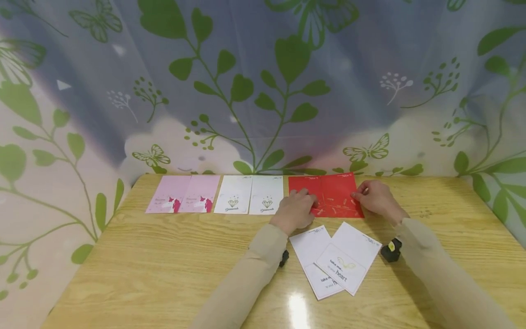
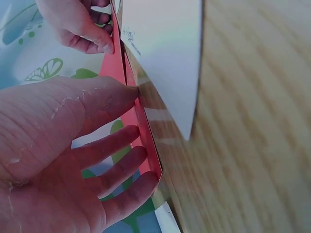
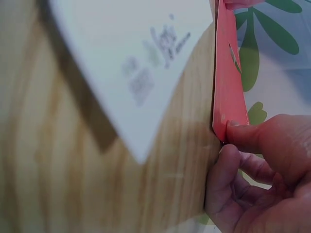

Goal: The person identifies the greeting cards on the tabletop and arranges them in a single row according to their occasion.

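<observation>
Two red cards (image 1: 338,188) lie side by side at the back of the table. Over the lower part of the left one, my left hand (image 1: 295,209) covers some of the print. Its fairly straight, spread fingers touch the red surface in the left wrist view, the thumb (image 2: 114,94) at the near edge. At the right red card's outer edge, my right hand (image 1: 378,197) pinches the corner between thumb (image 3: 243,136) and index finger. Just in front of both hands, two white cards (image 1: 349,253) reading "take me heart" overlap at an angle.
Left of the red cards, two white diamond cards (image 1: 233,194) and two pink unicorn cards (image 1: 167,194) continue the row. A leaf-patterned curtain (image 1: 255,91) hangs behind the wooden table (image 1: 164,260). A black device (image 1: 391,250) sits at the right wrist.
</observation>
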The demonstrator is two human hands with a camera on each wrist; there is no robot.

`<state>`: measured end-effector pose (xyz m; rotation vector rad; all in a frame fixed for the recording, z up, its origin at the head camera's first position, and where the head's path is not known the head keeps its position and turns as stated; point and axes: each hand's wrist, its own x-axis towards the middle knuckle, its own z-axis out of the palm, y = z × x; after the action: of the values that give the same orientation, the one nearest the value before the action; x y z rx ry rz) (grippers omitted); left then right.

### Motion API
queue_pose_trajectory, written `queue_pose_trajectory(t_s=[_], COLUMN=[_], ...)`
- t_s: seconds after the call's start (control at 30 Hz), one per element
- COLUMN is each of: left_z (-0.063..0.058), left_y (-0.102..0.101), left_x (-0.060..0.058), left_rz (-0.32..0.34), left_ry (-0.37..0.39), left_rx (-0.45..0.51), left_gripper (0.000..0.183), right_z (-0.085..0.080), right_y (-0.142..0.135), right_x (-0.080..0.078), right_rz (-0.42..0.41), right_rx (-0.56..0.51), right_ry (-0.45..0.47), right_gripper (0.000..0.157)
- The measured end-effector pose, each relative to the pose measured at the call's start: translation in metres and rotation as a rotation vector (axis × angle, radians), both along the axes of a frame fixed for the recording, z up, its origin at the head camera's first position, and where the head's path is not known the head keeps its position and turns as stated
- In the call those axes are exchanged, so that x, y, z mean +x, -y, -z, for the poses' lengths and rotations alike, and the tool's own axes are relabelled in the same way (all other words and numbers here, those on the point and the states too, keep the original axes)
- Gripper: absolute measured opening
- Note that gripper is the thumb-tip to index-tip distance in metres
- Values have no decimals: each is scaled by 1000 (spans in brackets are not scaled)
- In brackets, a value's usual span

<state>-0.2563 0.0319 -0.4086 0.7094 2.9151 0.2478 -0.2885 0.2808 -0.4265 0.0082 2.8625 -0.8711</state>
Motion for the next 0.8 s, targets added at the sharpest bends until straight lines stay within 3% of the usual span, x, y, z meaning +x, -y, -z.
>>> queue_pose_trajectory(t_s=[0.53,0.7,0.8], left_z=[-2,-1,-5], left_y=[3,7,8], left_x=[-1,2,7], left_rz=[5,59,118], left_ry=[8,-26,-2], left_rx=[3,79,166], left_gripper=[33,26,24], right_z=[-3,-7,-12], right_y=[6,2,-2], right_x=[1,9,19], right_rz=[15,17,1], right_rx=[-1,-56,-57], right_ry=[40,14,-24], right_gripper=[25,30,32])
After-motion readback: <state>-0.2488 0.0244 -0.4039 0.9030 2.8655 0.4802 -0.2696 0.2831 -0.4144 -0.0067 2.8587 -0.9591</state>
